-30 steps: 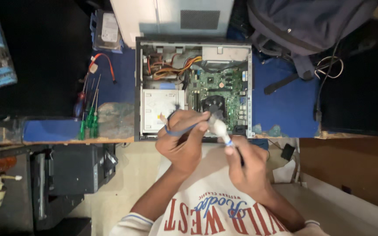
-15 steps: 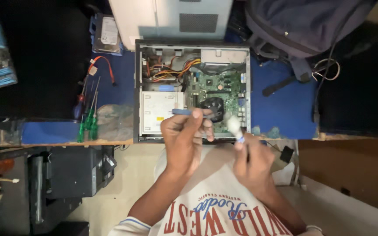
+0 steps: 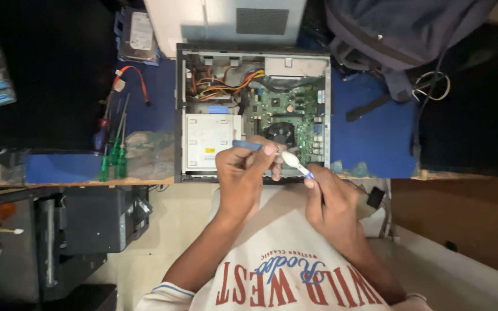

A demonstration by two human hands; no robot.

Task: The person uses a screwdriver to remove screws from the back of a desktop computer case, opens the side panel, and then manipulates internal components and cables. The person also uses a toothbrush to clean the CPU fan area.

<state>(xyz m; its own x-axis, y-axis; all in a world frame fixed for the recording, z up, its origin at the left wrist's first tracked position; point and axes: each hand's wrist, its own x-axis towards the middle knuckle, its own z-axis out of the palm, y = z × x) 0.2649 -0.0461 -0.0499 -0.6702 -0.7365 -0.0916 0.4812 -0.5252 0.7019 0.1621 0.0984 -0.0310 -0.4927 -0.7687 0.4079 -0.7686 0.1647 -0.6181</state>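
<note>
An open desktop computer case (image 3: 178, 109) lies on a blue-topped bench, showing a green motherboard (image 3: 289, 112), orange cables and a white drive cage (image 3: 211, 141). My left hand (image 3: 243, 173) is at the case's near edge, shut on a thin blue flat piece (image 3: 246, 145) that sticks out to the left. My right hand (image 3: 329, 198) grips a white and blue brush-like tool (image 3: 294, 162), whose white tip points up-left to my left fingers, just below the black fan (image 3: 279, 134).
Green-handled screwdrivers (image 3: 113, 158) and a red cable (image 3: 131, 78) lie left of the case. A hard drive (image 3: 139, 34) sits at the back left, a grey backpack (image 3: 399, 34) at the back right. A dark machine (image 3: 87, 222) stands below the bench edge.
Both hands have shifted slightly toward the case; the white tool tip now meets my left fingers, and the blue piece points further left.
</note>
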